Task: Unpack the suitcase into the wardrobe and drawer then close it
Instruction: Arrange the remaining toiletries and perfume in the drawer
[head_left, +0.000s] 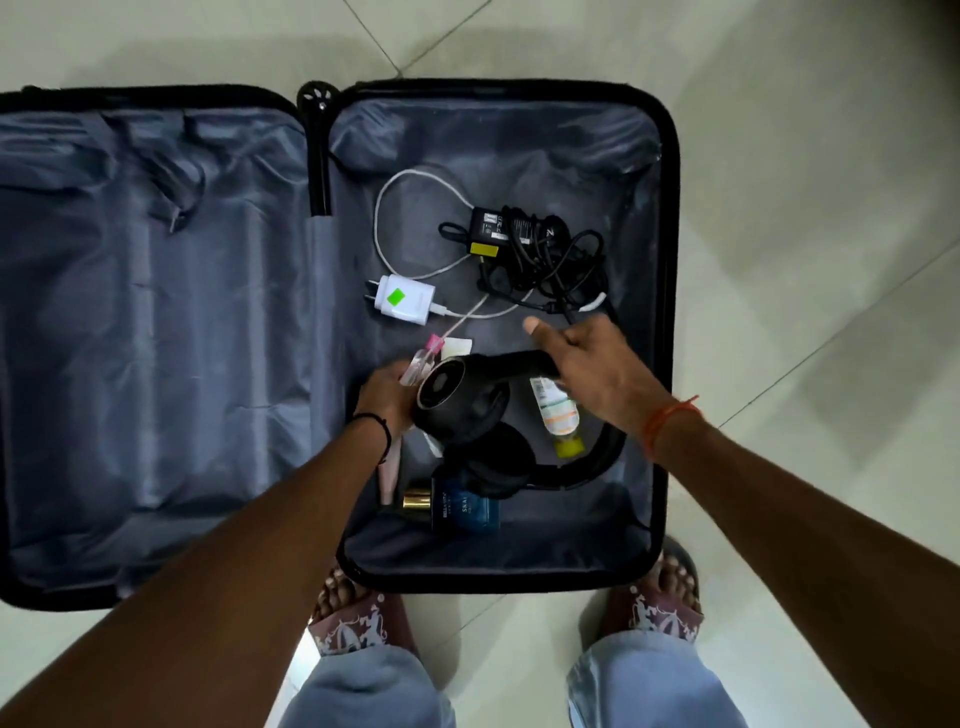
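Black hair dryer (462, 400) clamped by right hand (592, 364) at handle, left hand (387, 395) cupping barrel, pinching small bottle (418, 366); likely dropped mid-suitcase (670, 218) if juggled.

Pale glossy tile floor (810, 171), thin diagonal grout lines (831, 338); soft light reflections, dim corners.

The suitcase (670, 218) is lined with thin grey cloth, slightly shiny and creased, inside a black rim. The hair dryer (457, 400) looks like matt black plastic. The white charger (408, 300) is smooth glossy plastic. The blue perfume bottle (467, 512) is glossy glass with a shiny gold metal cap. The floor tiles (805, 156) are smooth and polished
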